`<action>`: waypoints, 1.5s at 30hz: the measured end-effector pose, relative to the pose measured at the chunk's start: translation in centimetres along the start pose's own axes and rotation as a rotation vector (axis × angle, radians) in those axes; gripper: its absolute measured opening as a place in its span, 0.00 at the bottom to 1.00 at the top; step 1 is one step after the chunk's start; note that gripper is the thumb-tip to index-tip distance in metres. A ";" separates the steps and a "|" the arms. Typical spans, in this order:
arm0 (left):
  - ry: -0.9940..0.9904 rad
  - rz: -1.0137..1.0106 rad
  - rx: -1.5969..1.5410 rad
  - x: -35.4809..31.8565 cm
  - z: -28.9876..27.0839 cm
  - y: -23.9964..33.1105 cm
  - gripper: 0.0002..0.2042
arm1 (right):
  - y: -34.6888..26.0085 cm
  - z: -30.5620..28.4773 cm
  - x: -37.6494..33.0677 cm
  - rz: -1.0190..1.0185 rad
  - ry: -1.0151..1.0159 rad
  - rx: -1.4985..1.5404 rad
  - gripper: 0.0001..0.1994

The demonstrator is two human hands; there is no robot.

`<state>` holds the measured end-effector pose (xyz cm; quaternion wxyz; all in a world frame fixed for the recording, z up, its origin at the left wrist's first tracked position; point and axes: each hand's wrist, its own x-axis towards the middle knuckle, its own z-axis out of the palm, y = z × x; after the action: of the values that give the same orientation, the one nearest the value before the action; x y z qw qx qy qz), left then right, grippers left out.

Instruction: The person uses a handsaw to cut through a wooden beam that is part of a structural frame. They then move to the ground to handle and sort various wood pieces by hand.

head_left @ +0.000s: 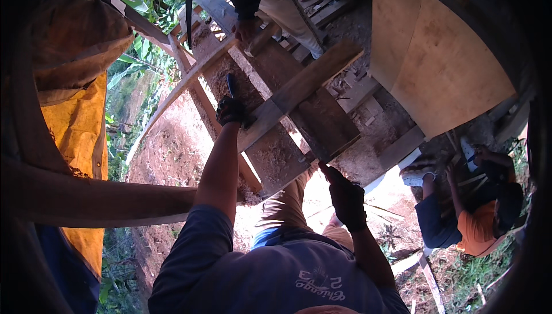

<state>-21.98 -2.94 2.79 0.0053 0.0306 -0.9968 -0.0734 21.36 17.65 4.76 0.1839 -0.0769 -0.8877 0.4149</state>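
My left hand (231,110), in a black glove, reaches forward over the workbench boards. Its fingers look closed, and a slim dark tool (231,85) with a rounded end sticks out beyond them; the tool's kind is unclear. Right beside this hand lies a wooden plank (299,92), slanting across the bench from near left to far right. My right hand (346,198), also in a black glove, hangs close to the bench's near right corner. Its fingers stretch forward toward the dark end of a wide board (325,124), and I see nothing in them.
Wood shavings cover the bench boards (276,156). At the far side a person's hand (246,31) rests near a wood block. A large plywood sheet (431,49) stands right. Another person in orange (480,228) sits at lower right. A curved beam (103,202) crosses on the left.
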 end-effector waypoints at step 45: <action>0.169 0.311 -0.148 -8.8 5.1 5.5 0.16 | 0.9 4.9 8.1 -0.194 0.083 0.004 0.21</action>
<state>-13.60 3.77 -1.47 0.1027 -0.1184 -0.9774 -0.1420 11.97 17.12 3.27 0.2600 -0.0074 -0.8818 0.3934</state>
